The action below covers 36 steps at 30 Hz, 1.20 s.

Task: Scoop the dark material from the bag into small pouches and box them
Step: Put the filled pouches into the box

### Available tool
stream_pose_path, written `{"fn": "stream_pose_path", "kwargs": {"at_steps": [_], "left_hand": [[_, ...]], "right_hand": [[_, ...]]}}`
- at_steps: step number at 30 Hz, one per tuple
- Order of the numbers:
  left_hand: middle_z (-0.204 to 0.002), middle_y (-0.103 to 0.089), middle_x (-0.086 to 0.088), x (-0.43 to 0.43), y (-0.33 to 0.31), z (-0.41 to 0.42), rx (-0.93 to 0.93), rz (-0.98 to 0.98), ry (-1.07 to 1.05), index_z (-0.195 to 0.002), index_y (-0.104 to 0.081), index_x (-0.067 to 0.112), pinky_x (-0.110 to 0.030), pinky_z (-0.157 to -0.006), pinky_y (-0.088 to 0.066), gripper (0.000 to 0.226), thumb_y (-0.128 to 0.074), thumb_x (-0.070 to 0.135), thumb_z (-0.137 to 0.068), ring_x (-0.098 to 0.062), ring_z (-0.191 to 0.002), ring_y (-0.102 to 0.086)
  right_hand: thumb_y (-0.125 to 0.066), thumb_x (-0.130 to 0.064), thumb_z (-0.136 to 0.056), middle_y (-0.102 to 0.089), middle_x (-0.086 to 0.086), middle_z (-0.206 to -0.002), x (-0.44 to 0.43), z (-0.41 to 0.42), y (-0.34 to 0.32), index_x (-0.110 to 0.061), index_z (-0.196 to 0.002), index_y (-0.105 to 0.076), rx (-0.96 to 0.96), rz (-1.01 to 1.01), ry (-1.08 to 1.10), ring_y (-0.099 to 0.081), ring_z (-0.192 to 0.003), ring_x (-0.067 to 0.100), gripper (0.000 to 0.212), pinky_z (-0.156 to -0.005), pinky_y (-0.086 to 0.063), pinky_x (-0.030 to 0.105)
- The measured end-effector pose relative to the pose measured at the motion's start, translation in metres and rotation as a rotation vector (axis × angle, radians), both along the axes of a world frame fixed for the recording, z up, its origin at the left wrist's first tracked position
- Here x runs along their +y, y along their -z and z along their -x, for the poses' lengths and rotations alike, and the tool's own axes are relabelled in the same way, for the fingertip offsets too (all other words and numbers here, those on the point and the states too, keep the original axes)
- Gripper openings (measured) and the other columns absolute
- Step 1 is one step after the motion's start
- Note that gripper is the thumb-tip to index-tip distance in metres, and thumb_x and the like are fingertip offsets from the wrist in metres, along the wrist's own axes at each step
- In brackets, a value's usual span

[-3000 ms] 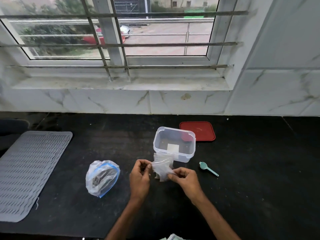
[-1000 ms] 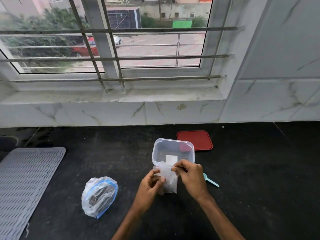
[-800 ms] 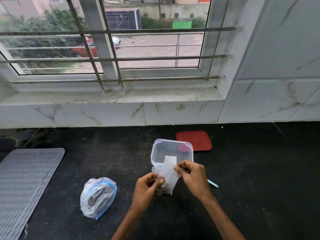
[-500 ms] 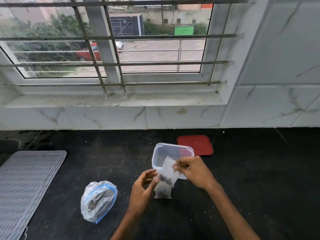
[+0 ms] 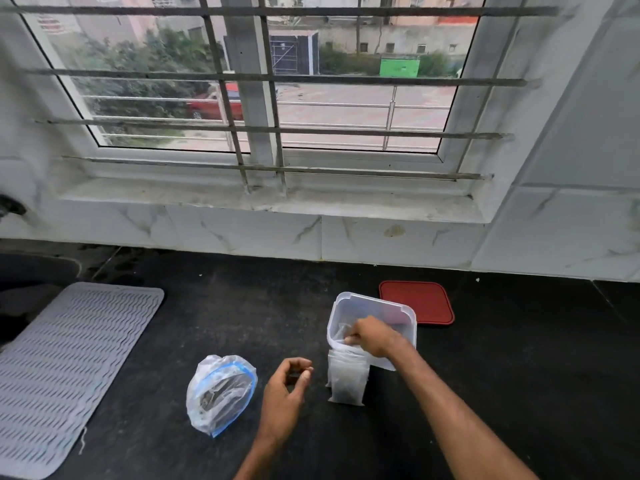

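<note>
A clear plastic box (image 5: 401, 311) stands open on the black counter. My right hand (image 5: 374, 337) reaches over its near rim and pinches a small clear pouch (image 5: 341, 331) that hangs inside the box. More small pouches (image 5: 346, 381), with dark material at their bottoms, lean upright against the box's front wall. My left hand (image 5: 285, 391) hovers to their left with fingers loosely curled, holding nothing. The zip bag of dark material (image 5: 221, 393), with a blue seal, sits further left, its mouth open.
A red lid (image 5: 419, 303) lies flat behind the box on the right. A grey ribbed mat (image 5: 65, 355) covers the counter's left end. The marble sill and barred window close off the back. The spoon is hidden from view.
My right hand has carried the pouch from in front of the box up and into it. My left hand has let go of the pouch and drawn back to the left.
</note>
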<state>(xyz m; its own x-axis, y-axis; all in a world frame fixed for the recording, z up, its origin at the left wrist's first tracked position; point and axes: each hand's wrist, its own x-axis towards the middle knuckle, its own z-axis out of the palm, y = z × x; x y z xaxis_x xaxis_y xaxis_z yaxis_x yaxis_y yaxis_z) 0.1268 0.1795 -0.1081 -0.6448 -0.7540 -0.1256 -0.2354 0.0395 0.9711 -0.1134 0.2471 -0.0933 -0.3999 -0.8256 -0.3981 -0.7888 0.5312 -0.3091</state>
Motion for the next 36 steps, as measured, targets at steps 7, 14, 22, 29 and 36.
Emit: {"fn": "stream_pose_path", "kwargs": {"at_steps": [7, 14, 22, 29, 36], "left_hand": [[-0.093, -0.073, 0.014, -0.005, -0.002, 0.015, -0.076, 0.066, 0.075, -0.097, -0.068, 0.029, -0.030, -0.082, -0.058, 0.019, -0.070, 0.011, -0.088, -0.004, -0.088, -0.068], [-0.083, -0.070, 0.020, 0.014, 0.022, 0.041, -0.344, 0.140, 0.078, -0.092, -0.058, 0.033, -0.031, -0.074, -0.056, 0.030, -0.078, 0.048, -0.074, 0.004, -0.078, -0.066], [-0.081, -0.072, 0.018, 0.023, 0.027, 0.046, -0.300, 0.205, 0.064, -0.091, -0.060, 0.032, -0.032, -0.071, -0.058, 0.025, -0.078, 0.020, -0.079, 0.004, -0.076, -0.068], [-0.083, -0.073, 0.013, 0.021, 0.019, 0.042, -0.113, 0.190, 0.189, -0.087, -0.072, 0.030, -0.031, -0.070, -0.058, 0.012, -0.077, 0.020, -0.082, -0.004, -0.078, -0.069], [-0.103, -0.067, 0.017, 0.002, -0.028, 0.061, 0.030, 0.342, 0.230, -0.106, -0.066, 0.029, -0.020, -0.069, -0.056, 0.024, -0.074, 0.020, -0.085, -0.004, -0.088, -0.065]], "right_hand": [[-0.053, -0.030, -0.101, -0.074, -0.002, -0.094, 0.019, -0.002, -0.027, -0.016, -0.094, -0.073, -0.084, 0.303, 0.198, -0.067, -0.084, 0.018, 0.025, -0.079, -0.053, 0.037], [-0.063, -0.041, -0.093, -0.072, -0.004, -0.081, 0.069, -0.065, -0.033, -0.021, -0.086, -0.072, -0.064, 0.320, 0.530, -0.067, -0.076, 0.009, 0.023, -0.074, -0.056, 0.033], [-0.072, -0.038, -0.086, -0.067, -0.003, -0.121, 0.077, -0.088, -0.014, -0.023, -0.123, -0.059, -0.160, 0.233, 0.653, -0.063, -0.111, 0.016, 0.042, -0.092, -0.052, 0.032], [-0.070, -0.040, -0.085, -0.073, -0.009, -0.104, 0.091, -0.089, -0.032, -0.032, -0.109, -0.069, -0.020, 0.266, 0.514, -0.067, -0.098, 0.010, 0.025, -0.086, -0.053, 0.032], [-0.067, -0.036, -0.091, -0.075, -0.004, -0.088, 0.088, -0.050, -0.080, -0.029, -0.102, -0.076, 0.080, 0.439, 0.456, -0.070, -0.080, 0.014, 0.016, -0.074, -0.056, 0.033]]}}
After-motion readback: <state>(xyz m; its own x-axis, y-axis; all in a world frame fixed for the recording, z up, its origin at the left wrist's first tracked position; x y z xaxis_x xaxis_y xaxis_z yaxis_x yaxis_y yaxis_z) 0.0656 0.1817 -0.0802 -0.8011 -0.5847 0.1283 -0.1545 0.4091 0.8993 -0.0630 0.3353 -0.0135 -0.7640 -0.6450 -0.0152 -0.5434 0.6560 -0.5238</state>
